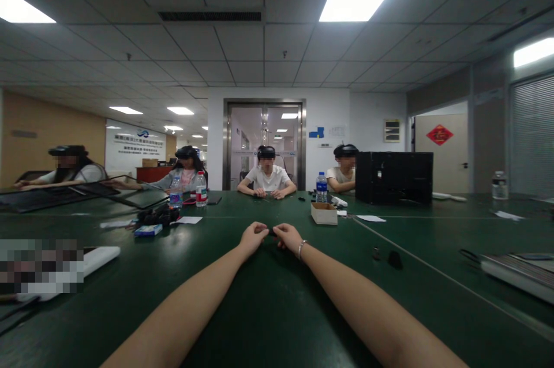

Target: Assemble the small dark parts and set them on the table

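Note:
Both my arms reach forward over a dark green table [259,310]. Between my fingertips is a small dark object [272,232], too small to tell its kind. My left hand [254,239] pinches its left end with thumb and fingers. On the other end, my right hand [289,236] is closed in a similar pinch, a bracelet [302,249] around its wrist. The hands are close together, a little above or resting on the tabletop; I cannot tell which.
Ahead stands a small cardboard box [324,214], with a water bottle [321,188] behind it. A black computer case [393,177] is at the right. Bottles, black cables [158,216] and a blue-white packet [148,230] lie left. Several people in headsets sit across the table.

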Action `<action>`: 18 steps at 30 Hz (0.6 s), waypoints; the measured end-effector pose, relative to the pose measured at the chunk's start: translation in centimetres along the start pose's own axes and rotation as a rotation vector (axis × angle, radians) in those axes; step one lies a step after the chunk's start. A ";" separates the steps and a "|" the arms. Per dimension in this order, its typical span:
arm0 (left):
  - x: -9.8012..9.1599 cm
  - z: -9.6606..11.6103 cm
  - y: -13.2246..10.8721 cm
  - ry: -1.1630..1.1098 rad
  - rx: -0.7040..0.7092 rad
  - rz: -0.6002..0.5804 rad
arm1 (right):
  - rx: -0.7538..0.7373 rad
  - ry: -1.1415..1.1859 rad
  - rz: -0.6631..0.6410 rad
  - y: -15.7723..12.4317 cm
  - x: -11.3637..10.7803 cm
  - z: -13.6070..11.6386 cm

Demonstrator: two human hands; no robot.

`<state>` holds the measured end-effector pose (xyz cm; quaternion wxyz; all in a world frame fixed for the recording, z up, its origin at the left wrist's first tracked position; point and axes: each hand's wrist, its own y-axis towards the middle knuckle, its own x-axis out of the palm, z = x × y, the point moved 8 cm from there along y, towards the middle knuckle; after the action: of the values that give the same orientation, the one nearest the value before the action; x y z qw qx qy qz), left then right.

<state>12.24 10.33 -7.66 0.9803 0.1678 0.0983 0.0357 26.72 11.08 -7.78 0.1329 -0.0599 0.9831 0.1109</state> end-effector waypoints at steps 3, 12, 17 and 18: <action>0.2 -1.8 0.0 -0.056 -0.225 0.000 | 0.011 -0.001 0.003 0.0 0.0 0.1; 0.5 -0.8 0.3 -0.057 -0.016 -0.070 | 0.023 0.026 0.027 0.2 -0.2 0.5; 0.3 -0.5 0.2 0.004 0.051 -0.066 | 0.020 0.035 0.022 0.0 -0.2 0.4; 0.3 -0.7 0.3 -0.018 0.029 -0.057 | 0.021 0.033 0.022 0.0 -0.1 0.3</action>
<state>12.43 10.82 -8.26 0.9792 0.1792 0.0948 0.0047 26.92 11.14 -8.04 0.1161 -0.0496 0.9868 0.1011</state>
